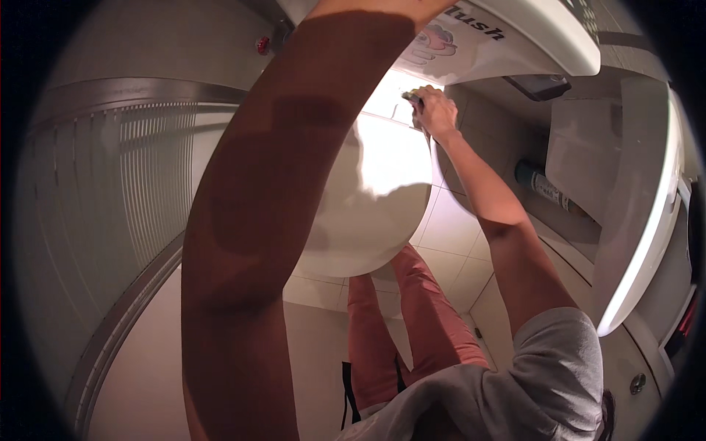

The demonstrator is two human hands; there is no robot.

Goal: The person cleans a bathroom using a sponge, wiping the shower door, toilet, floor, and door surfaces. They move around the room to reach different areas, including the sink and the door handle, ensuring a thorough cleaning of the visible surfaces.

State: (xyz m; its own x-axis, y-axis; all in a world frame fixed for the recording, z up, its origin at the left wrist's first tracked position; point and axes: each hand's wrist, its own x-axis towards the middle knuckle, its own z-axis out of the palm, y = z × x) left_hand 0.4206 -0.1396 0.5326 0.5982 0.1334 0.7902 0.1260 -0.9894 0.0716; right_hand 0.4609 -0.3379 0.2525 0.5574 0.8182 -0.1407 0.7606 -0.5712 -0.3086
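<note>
My right hand point(438, 114) reaches to the back end of the white toilet lid point(364, 235), just below the toilet's tank point(507, 59). Its fingers are closed on a small greenish sponge point(412, 98), which is partly hidden by them. The lid is down, and strong light falls on its rear half. My left arm point(272, 198) stretches up across the view in shadow and leaves at the upper edge, so my left hand is out of sight. A printed cartoon sticker point(435, 42) is on the tank's front.
A ribbed glass shower panel point(125, 162) with a metal frame stands on the left. To the right is a white basin point(640, 198) with a bright rim. A blue cylindrical container point(540, 182) lies beside the toilet. Pale tiles point(450, 220) cover the floor around my legs.
</note>
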